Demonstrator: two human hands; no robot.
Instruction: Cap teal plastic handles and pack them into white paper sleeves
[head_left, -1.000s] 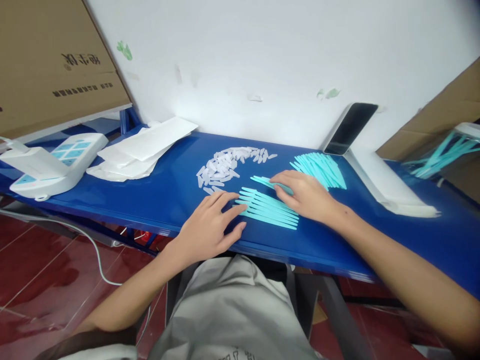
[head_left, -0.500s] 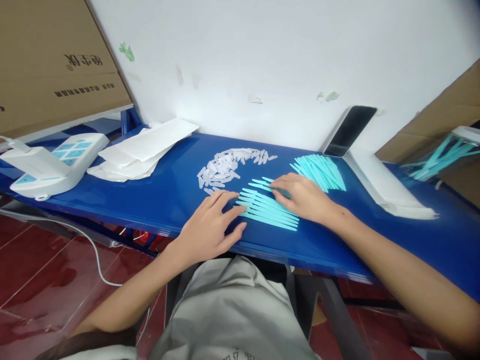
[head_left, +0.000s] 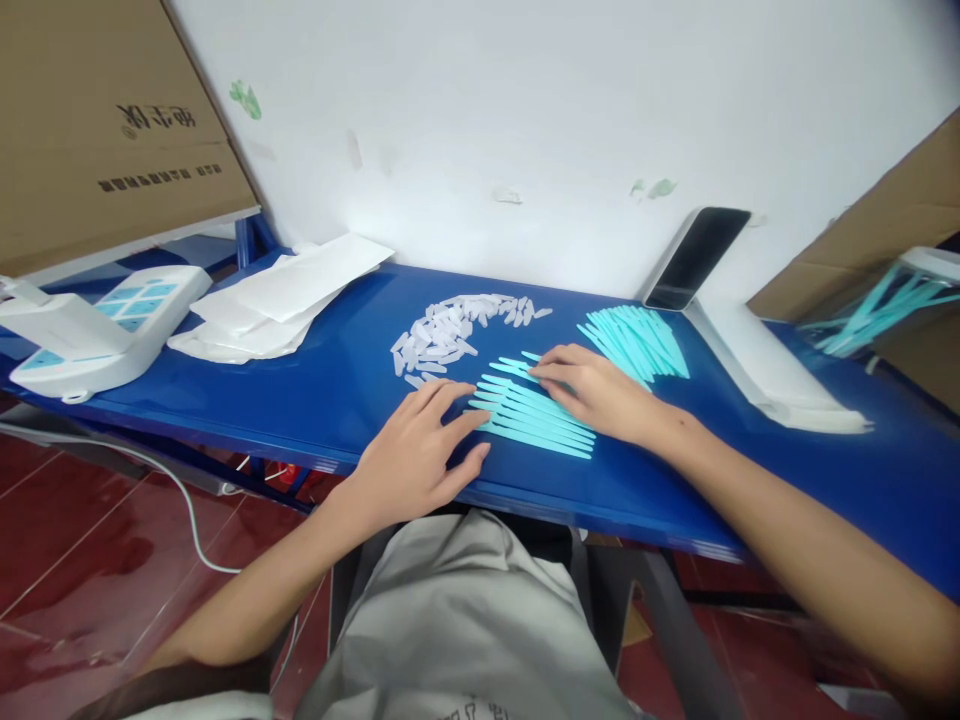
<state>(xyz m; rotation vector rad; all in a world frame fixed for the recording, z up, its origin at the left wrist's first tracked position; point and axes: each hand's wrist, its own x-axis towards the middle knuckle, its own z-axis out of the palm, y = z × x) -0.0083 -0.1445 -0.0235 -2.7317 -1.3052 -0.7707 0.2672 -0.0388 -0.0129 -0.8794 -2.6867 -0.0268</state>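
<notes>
A row of several teal plastic sticks (head_left: 536, 418) lies side by side near the front edge of the blue table (head_left: 330, 370). My left hand (head_left: 420, 450) rests flat on the table, its fingertips touching the left ends of the row. My right hand (head_left: 596, 392) lies palm down over the far end of the row, fingertips pressing a couple of sticks (head_left: 517, 366) toward it. A loose pile of teal sticks (head_left: 637, 340) sits just beyond my right hand. A heap of small clear plastic caps (head_left: 454, 330) lies behind my left hand.
White paper bags (head_left: 277, 300) are stacked at the left, beside a white device with teal buttons (head_left: 97, 335). A phone (head_left: 694, 258) leans on the wall above a white strip (head_left: 772, 385). Cardboard boxes (head_left: 112, 130) flank both sides; a bin of teal sticks (head_left: 885, 305) is far right.
My right hand has slid a couple of teal sticks leftward and nearer, closing them up against the row. My left hand has stayed in place at the row's left ends.
</notes>
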